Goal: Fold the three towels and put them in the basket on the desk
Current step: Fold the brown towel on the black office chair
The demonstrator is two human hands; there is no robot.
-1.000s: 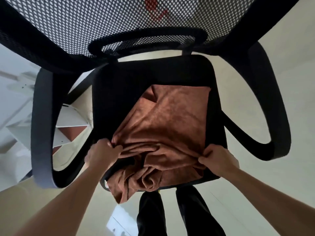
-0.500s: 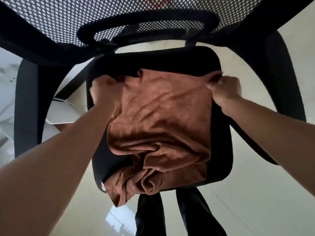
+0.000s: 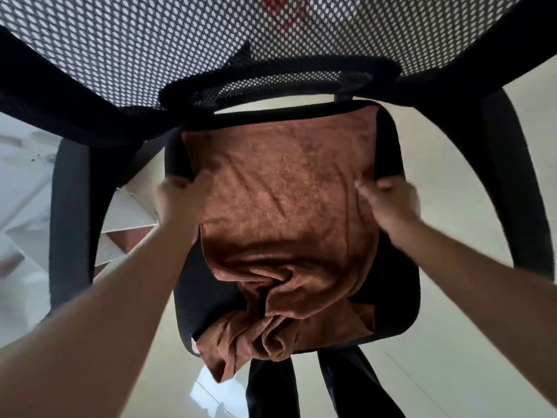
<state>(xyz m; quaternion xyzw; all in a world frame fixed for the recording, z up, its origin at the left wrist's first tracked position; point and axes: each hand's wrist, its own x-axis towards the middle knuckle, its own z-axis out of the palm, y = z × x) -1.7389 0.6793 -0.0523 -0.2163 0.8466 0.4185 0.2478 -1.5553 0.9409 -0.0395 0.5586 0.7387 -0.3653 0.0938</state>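
A brown towel [image 3: 283, 206] lies spread over the black chair seat [image 3: 394, 285], its far edge up against the seat's back. Its near end is bunched in folds and hangs over the front edge. My left hand [image 3: 180, 200] is at the towel's left edge, thumb on the cloth and fingers curled around it. My right hand [image 3: 388, 203] pinches the right edge at about the same height; it is blurred. Creases run across the cloth from both hands. No basket and no other towel are clearly in view.
The chair's mesh backrest [image 3: 150, 40] fills the top of the view. Black armrests [image 3: 70, 224] curve down on both sides [image 3: 512, 188]. White shelving with a brown patch [image 3: 132, 236] stands to the left. Black trouser legs [image 3: 271, 387] show below the seat, over a pale floor.
The hands carried the towel's near edge from the seat's front to the back and laid it there. They have since come back to the middle of the side edges.
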